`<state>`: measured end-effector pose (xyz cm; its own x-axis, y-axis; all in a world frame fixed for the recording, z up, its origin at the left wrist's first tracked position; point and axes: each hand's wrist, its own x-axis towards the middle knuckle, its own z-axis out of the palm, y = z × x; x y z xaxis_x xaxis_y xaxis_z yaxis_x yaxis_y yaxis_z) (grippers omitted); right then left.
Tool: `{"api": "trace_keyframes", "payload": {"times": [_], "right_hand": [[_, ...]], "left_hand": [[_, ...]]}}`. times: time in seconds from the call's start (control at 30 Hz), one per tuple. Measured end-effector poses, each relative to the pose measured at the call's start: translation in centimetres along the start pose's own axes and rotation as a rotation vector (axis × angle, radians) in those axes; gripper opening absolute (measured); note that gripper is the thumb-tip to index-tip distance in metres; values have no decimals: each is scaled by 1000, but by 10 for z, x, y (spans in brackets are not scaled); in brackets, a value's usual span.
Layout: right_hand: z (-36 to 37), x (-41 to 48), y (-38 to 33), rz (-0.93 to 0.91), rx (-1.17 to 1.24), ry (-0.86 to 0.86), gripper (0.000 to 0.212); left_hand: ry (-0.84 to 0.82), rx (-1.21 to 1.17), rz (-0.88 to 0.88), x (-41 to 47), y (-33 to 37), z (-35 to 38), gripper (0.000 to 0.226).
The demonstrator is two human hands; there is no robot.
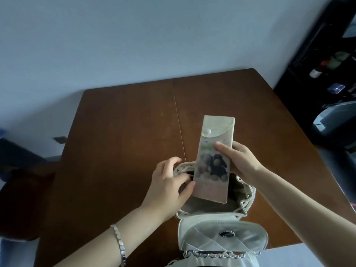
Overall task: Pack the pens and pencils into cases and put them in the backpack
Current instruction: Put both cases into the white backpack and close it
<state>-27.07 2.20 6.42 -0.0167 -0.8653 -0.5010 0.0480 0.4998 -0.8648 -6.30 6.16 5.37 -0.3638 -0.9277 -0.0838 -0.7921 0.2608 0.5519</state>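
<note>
Holding the pencil case [213, 157] at its middle, my right hand [238, 160] keeps the thumb on the printed front and the fingers curled behind. So the case hangs tilted, its lower end over the open mouth of the backpack [248, 191]. My left hand [169, 185] sits at the mouth's left rim with bent fingers, I think to keep it wide. Whether it really pinches the fabric, I cannot tell. The flap [221, 236] lies folded toward me. The mouth looks only a little wider than the case.
</note>
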Motion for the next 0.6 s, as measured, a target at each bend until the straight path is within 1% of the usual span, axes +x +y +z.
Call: {"api": "trace_keyframes", "payload": {"times": [0.03,0.07,0.13,0.17,0.23,0.3,0.37,0.4,0.47,0.5,0.53,0.6], "right_hand": [[-1,1,1,-34,-10,-14,19],[-1,2,1,-68,-29,-29,17],[3,1,3,-148,-69,-59,14],[4,0,5,-196,-84,-57,11],[7,-6,8,-312,-159,-14,15],[6,-11,12,-433,-268,27,20],[2,-15,19,-530,-414,42,24],[-2,-16,23,-584,-514,41,27],[-6,-18,30,-722,-682,-12,30],[-6,-18,33,-766,-724,-58,31],[-4,-19,34,-783,-751,-92,32],[-2,-15,38,-799,-796,-86,36]], "left_hand": [[-33,76,-16,-2,-8,4,31],[-71,93,-49,-2,-13,5,31],[-114,18,-110,1,-21,9,25],[-123,-15,-120,3,-23,11,29],[-175,-111,-151,10,-25,14,46],[-228,-288,-223,16,-23,15,60],[-237,-424,-255,21,-21,16,78],[-228,-458,-258,24,-20,16,81],[-226,-483,-289,26,-16,15,76],[-220,-488,-300,26,-15,15,75],[-215,-497,-296,27,-14,14,73],[-223,-496,-292,27,-14,14,75]]}}
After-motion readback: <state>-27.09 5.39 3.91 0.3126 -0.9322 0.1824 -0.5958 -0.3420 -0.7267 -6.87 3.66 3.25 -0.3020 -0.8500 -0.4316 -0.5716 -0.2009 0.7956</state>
